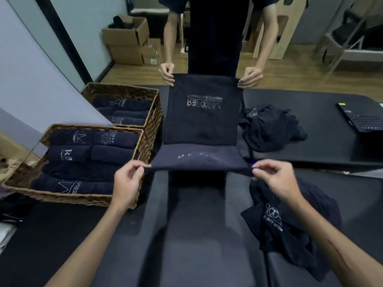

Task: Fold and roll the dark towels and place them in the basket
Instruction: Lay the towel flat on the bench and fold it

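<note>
Two holders: the dark towel (204,121) is stretched in the air between the wearer and a second person (215,34) standing across the table (196,235).
Towel position: over the middle of the table, sagging in its lower part, printed lettering on its upper face.
Near edge: pulled taut between the wearer's two hands, lifted off the table with a shadow beneath it.
Left hand (126,183): fingers pinched shut on the towel's near left corner.
Right hand (275,179): fingers pinched shut on the towel's near right corner.
Far edge: held at both corners by the other person's hands.
Near basket (68,196): just left of the towel, filled with rolled dark towels; its right rim is close to the left hand.
Far basket (122,92): left of the towel's far half, also holding rolled towels.
Loose towel piles: one crumpled heap (269,127) right of the towel's far half, another (290,226) under the right forearm.
Open room: bare table surface lies below the towel, towards the wearer.
Laptop (362,119): well right of the towel, at the table's right edge.
</note>
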